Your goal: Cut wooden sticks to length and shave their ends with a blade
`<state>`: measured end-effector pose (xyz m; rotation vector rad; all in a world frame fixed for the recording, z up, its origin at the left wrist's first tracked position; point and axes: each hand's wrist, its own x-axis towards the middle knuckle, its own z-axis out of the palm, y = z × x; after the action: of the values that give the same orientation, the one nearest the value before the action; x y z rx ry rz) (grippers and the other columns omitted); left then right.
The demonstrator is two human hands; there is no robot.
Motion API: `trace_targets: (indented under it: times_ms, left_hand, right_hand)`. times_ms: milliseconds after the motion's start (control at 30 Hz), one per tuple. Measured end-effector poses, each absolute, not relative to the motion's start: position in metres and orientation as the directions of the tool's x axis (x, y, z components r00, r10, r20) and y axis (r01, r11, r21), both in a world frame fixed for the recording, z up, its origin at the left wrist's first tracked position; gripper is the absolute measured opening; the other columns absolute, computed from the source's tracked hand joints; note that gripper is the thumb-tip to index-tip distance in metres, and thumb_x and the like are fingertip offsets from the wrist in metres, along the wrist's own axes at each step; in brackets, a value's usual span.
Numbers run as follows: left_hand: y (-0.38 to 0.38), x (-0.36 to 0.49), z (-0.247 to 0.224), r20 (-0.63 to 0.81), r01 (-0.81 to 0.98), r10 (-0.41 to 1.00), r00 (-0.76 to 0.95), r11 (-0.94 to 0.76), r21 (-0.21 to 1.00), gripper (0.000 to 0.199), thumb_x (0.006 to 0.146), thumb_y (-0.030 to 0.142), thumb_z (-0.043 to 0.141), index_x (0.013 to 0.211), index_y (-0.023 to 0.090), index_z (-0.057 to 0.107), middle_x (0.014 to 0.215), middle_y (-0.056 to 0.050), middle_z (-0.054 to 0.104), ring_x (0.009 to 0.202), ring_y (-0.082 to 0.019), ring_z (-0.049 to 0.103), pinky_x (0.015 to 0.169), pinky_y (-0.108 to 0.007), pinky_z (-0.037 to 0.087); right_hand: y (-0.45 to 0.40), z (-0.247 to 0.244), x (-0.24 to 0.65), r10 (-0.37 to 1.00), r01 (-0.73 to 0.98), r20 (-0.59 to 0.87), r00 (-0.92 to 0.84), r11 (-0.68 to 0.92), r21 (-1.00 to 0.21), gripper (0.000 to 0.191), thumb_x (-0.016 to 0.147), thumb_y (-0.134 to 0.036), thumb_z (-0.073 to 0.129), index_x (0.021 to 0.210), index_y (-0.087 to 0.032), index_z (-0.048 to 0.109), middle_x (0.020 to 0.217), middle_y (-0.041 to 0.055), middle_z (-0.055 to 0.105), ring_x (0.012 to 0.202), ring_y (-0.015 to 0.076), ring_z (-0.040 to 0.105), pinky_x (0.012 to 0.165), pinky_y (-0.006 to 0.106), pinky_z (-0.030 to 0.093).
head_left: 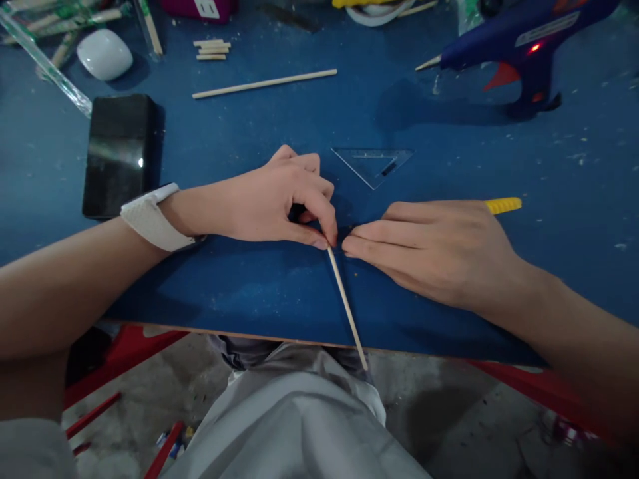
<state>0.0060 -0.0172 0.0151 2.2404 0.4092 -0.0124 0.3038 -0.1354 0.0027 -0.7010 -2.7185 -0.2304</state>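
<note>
My left hand (pixel 299 199) pinches the upper end of a thin wooden stick (pixel 348 309) between thumb and index finger. The stick slants down towards me, and its lower end juts past the table's front edge. Just to the right, my right hand (pixel 434 249) is closed with its fingertips almost at the pinched end. A yellow ribbed handle (pixel 504 205) pokes out behind that hand; the rest of this tool is hidden under the palm. Beyond the hands lies a clear triangular set square (pixel 372 166).
A blue glue gun (pixel 519 53) with a lit red light stands at the upper right. Another stick (pixel 264 84) and several short cut pieces (pixel 212 49) lie farther back. Left are a black box (pixel 120 156) and a white rounded object (pixel 104 54).
</note>
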Motion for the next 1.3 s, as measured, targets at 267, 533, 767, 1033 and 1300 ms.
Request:
trace_targets:
  times_ms: [267, 533, 767, 1033, 1300]
  left_hand:
    - [-0.019, 0.005, 0.011, -0.139, 0.320, 0.318, 0.938, -0.636, 0.702, 0.039, 0.124, 0.064, 0.076, 0.107, 0.038, 0.100, 0.093, -0.001, 0.077, 0.119, -0.029, 0.063, 0.120, -0.049, 0.031]
    - [-0.017, 0.005, 0.008, -0.108, 0.291, 0.312, 0.944, -0.628, 0.722, 0.032, 0.119, 0.064, 0.082, 0.109, 0.041, 0.101, 0.092, -0.002, 0.079, 0.119, -0.031, 0.064, 0.118, -0.052, 0.032]
    - [-0.016, 0.005, 0.009, -0.096, 0.268, 0.298, 0.950, -0.615, 0.741, 0.029, 0.120, 0.057, 0.079, 0.112, 0.042, 0.103, 0.094, -0.001, 0.081, 0.116, -0.030, 0.062, 0.114, -0.052, 0.030]
    - [-0.014, 0.008, 0.013, -0.145, 0.291, 0.275, 0.951, -0.625, 0.725, 0.041, 0.120, 0.070, 0.074, 0.114, 0.042, 0.102, 0.096, -0.003, 0.081, 0.117, -0.030, 0.058, 0.115, -0.056, 0.029]
    - [-0.015, 0.005, 0.010, -0.105, 0.260, 0.279, 0.955, -0.607, 0.751, 0.032, 0.122, 0.061, 0.082, 0.111, 0.040, 0.104, 0.096, -0.001, 0.081, 0.114, -0.028, 0.059, 0.114, -0.051, 0.029]
  right_hand:
    - [-0.138, 0.003, 0.298, 0.442, 0.509, 0.362, -0.821, 0.853, 0.114, 0.026, 0.128, -0.015, 0.072, 0.114, -0.026, 0.091, 0.106, -0.0061, 0.094, 0.082, 0.0148, 0.073, 0.067, 0.036, 0.053]
    - [-0.142, 0.002, 0.292, 0.485, 0.538, 0.318, -0.815, 0.837, 0.102, 0.023, 0.127, -0.014, 0.073, 0.120, -0.027, 0.091, 0.103, -0.0062, 0.093, 0.076, 0.0137, 0.070, 0.066, 0.035, 0.051]
    - [-0.137, 0.007, 0.299, 0.492, 0.537, 0.407, -0.770, 0.844, -0.005, 0.021, 0.129, -0.015, 0.074, 0.129, -0.027, 0.091, 0.106, -0.0044, 0.094, 0.077, 0.0142, 0.073, 0.067, 0.037, 0.049]
    - [-0.135, 0.004, 0.303, 0.443, 0.493, 0.450, -0.775, 0.870, -0.006, 0.015, 0.122, -0.008, 0.081, 0.125, -0.019, 0.092, 0.110, 0.0001, 0.096, 0.084, 0.0173, 0.080, 0.066, 0.037, 0.053]
    - [-0.136, 0.005, 0.305, 0.439, 0.477, 0.385, -0.812, 0.879, 0.006, 0.019, 0.127, -0.013, 0.075, 0.132, -0.023, 0.091, 0.118, -0.0014, 0.096, 0.093, 0.0168, 0.079, 0.074, 0.035, 0.056]
